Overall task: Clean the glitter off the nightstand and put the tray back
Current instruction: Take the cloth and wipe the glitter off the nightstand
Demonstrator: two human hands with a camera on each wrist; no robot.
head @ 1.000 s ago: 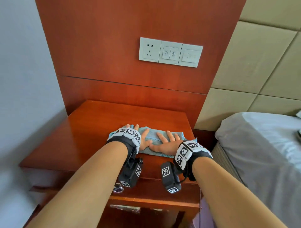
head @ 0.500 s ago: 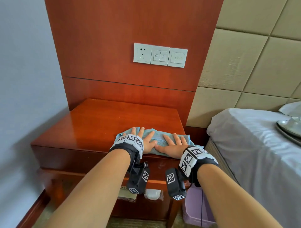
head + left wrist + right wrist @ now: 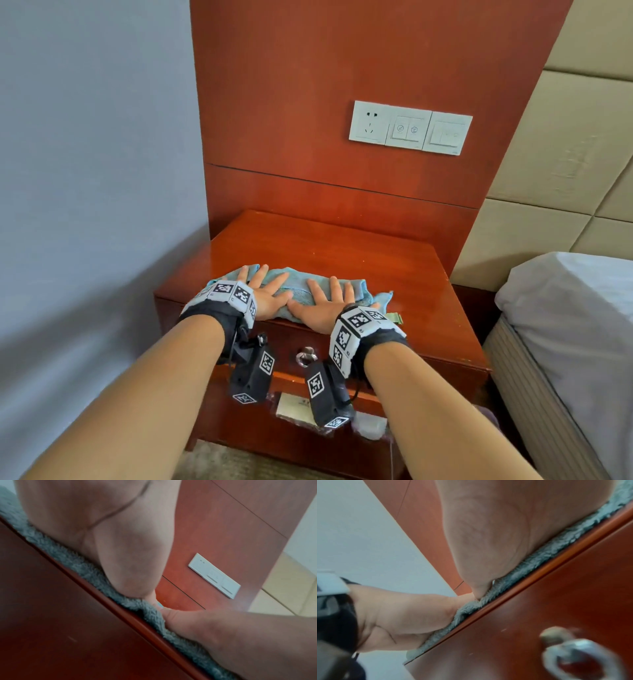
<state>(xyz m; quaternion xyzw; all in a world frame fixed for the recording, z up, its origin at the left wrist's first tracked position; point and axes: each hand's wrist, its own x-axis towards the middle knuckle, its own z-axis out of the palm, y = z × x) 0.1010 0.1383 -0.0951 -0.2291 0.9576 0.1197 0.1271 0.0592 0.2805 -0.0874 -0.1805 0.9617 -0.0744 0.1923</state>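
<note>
A light blue cloth (image 3: 298,279) lies bunched along the front edge of the red-brown nightstand (image 3: 329,246). My left hand (image 3: 265,291) and my right hand (image 3: 325,301) press flat on it side by side, fingers spread and straight, thumbs almost touching. In the left wrist view the cloth (image 3: 96,573) shows as a fuzzy grey-blue strip squeezed between my palm and the nightstand's front edge (image 3: 109,600). The right wrist view has the cloth (image 3: 544,555) under my palm in the same way. A few pale specks dot the bare top. No tray is in view.
A ring pull (image 3: 306,356) hangs on the drawer front below my hands, seen also as the ring pull (image 3: 578,654). White sockets and switches (image 3: 409,127) sit on the wood panel behind. A bed (image 3: 575,329) stands on the right, a grey wall on the left. Packets (image 3: 294,406) lie on the lower shelf.
Both hands have drawn the cloth back to the nightstand's front edge, staying flat on it. My head has swung left, so the bed and the metal item on it have slid out of view.
</note>
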